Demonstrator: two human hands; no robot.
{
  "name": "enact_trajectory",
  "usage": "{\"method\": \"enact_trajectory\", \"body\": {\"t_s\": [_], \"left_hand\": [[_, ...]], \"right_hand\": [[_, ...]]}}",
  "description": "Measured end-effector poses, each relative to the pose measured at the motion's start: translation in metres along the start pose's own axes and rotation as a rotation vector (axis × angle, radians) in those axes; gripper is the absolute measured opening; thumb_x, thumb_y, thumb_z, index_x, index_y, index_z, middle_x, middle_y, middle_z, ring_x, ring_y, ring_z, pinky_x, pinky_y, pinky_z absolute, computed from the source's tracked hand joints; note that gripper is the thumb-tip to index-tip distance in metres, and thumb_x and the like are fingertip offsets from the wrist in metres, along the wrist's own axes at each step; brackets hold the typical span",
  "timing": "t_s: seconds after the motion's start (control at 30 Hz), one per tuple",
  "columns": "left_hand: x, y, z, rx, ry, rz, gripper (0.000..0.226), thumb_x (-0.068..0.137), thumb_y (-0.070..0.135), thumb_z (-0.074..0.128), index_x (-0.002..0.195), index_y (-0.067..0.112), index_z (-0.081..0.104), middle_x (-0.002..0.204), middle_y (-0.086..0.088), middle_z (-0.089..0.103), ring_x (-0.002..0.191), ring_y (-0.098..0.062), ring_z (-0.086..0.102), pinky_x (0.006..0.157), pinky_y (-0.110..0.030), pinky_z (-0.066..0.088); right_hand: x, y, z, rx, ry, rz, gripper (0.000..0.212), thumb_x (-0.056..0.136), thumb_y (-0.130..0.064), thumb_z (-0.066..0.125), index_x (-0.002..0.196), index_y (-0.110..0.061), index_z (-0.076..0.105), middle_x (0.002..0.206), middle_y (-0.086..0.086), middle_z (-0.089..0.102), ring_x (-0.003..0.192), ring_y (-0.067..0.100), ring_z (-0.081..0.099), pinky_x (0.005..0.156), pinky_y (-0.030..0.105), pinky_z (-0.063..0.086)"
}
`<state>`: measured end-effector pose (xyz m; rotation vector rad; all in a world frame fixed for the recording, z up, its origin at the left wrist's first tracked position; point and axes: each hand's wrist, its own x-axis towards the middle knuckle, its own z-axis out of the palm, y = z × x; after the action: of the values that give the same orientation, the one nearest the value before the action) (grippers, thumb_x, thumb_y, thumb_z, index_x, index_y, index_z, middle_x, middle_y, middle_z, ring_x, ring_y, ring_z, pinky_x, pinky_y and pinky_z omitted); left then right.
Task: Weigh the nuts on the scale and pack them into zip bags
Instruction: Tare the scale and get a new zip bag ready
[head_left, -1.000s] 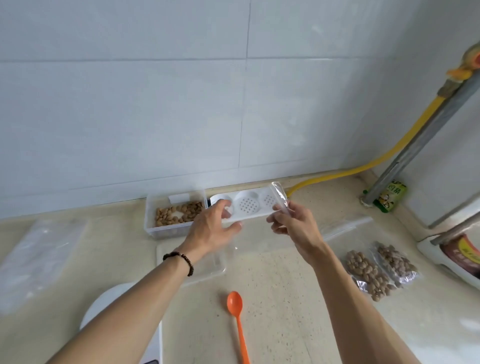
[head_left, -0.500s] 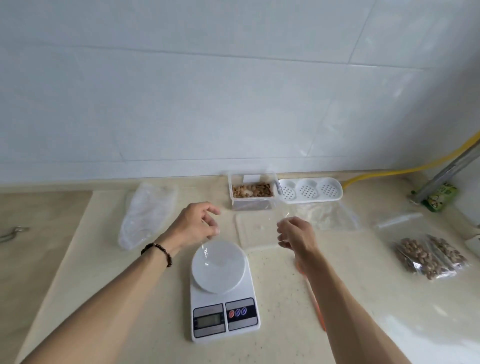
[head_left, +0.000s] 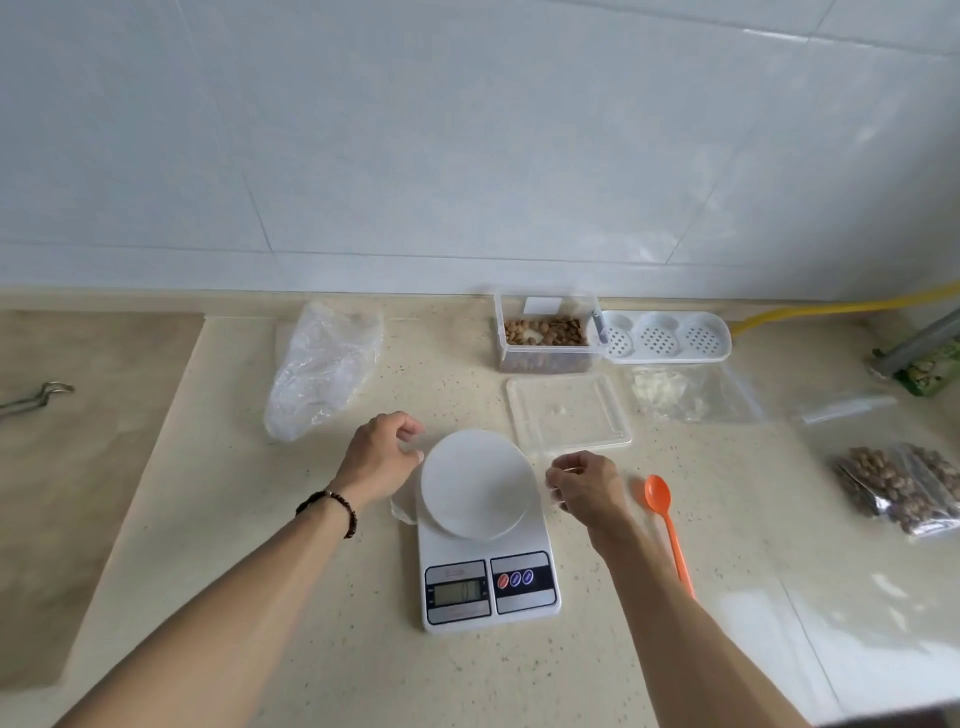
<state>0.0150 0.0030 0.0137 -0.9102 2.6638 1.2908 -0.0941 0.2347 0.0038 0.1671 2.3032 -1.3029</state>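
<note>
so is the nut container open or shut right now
Open: the nut container shows bare nuts from above, and its clear lid lies flat on the counter in front.

The digits on the scale's display are too blurred to read. The clear bag held over the scale is almost invisible; only a wrinkled edge shows at the scale's 9 o'clock side, so its outline cannot be told. The fingers of the right hand curl under, hiding their tips. At 3 o'clock, the picture's edge cuts off the packed nut bags, the green packet and the yellow hose. The metal clip at 9 o'clock is cut off too.
</note>
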Motion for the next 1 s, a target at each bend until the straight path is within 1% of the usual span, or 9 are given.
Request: {"method": "enact_trajectory", "body": {"t_s": [0.1,0.23,0.4,0.5,0.57,0.63,0.77,0.9,1.0], "left_hand": [[0.004,-0.005,0.002,0.031,-0.010,0.015,0.028,0.087,0.011,0.066,0.114,0.016,0.062,0.115,0.000,0.061,0.101,-0.017,0.059,0.094,-0.028,0.047],[-0.001,-0.009,0.005,0.145,-0.004,0.046,0.037,0.090,0.019,0.063,0.126,0.015,0.056,0.127,-0.006,0.050,0.115,-0.021,0.053,0.098,-0.029,0.042],[-0.029,-0.009,0.009,0.274,0.132,0.170,0.045,0.092,0.026,0.058,0.133,0.009,0.051,0.134,-0.009,0.046,0.125,-0.027,0.043,0.099,-0.035,0.042],[-0.057,-0.009,0.016,0.374,0.201,0.273,0.047,0.092,0.027,0.059,0.133,0.005,0.052,0.133,-0.015,0.049,0.128,-0.032,0.043,0.103,-0.043,0.044],[-0.079,-0.012,0.025,0.408,0.253,0.321,0.047,0.091,0.025,0.062,0.130,0.001,0.053,0.130,-0.019,0.052,0.131,-0.036,0.042,0.105,-0.049,0.043],[-0.100,-0.018,0.037,0.433,0.299,0.341,0.046,0.090,0.025,0.061,0.128,0.000,0.054,0.128,-0.021,0.054,0.132,-0.038,0.042,0.107,-0.050,0.041],[-0.142,-0.037,0.066,0.477,0.282,0.311,0.059,0.094,0.042,0.035,0.136,0.003,0.048,0.138,-0.019,0.049,0.139,-0.036,0.032,0.112,-0.050,0.033],[-0.171,-0.058,0.091,0.521,0.184,0.218,0.076,0.090,0.054,0.020,0.150,0.009,0.027,0.156,-0.015,0.028,0.148,-0.032,0.010,0.118,-0.048,0.011],[-0.181,-0.066,0.104,0.544,0.153,0.164,0.072,0.097,0.052,0.028,0.155,0.013,0.007,0.162,-0.012,0.007,0.149,-0.028,-0.008,0.117,-0.044,-0.004]], "right_hand": [[0.003,0.002,0.002,-0.040,0.009,-0.001,0.011,0.082,-0.006,0.067,0.093,-0.009,0.066,0.082,0.012,0.071,0.064,0.020,0.063,0.060,0.032,0.054],[0.001,0.004,0.001,-0.122,0.014,-0.004,0.027,0.085,-0.020,0.066,0.110,-0.011,0.061,0.096,0.007,0.067,0.087,0.025,0.066,0.081,0.043,0.057],[-0.018,0.004,-0.012,-0.246,0.059,-0.065,0.039,0.094,-0.025,0.056,0.129,-0.010,0.051,0.113,0.006,0.061,0.100,0.022,0.057,0.090,0.039,0.050],[-0.035,0.015,-0.018,-0.402,0.106,-0.222,0.038,0.095,-0.026,0.054,0.129,-0.008,0.052,0.125,0.011,0.058,0.112,0.027,0.056,0.095,0.040,0.047],[-0.051,0.027,-0.020,-0.483,0.124,-0.356,0.036,0.095,-0.024,0.054,0.127,-0.008,0.053,0.124,0.014,0.056,0.114,0.029,0.052,0.091,0.034,0.042],[-0.069,0.045,-0.021,-0.587,0.126,-0.507,0.035,0.095,-0.023,0.054,0.126,-0.007,0.054,0.122,0.016,0.056,0.111,0.031,0.050,0.085,0.035,0.039],[-0.095,0.078,-0.019,-0.800,0.054,-0.645,0.043,0.098,-0.035,0.046,0.136,-0.015,0.048,0.136,0.011,0.048,0.117,0.029,0.046,0.091,0.043,0.046],[-0.112,0.103,-0.015,-0.963,-0.025,-0.686,0.051,0.100,-0.042,0.037,0.147,-0.023,0.032,0.156,0.009,0.027,0.135,0.029,0.033,0.103,0.045,0.038],[-0.118,0.115,-0.012,-1.057,-0.085,-0.665,0.056,0.101,-0.046,0.030,0.153,-0.026,0.019,0.163,0.008,0.009,0.144,0.029,0.019,0.110,0.046,0.029]]}}
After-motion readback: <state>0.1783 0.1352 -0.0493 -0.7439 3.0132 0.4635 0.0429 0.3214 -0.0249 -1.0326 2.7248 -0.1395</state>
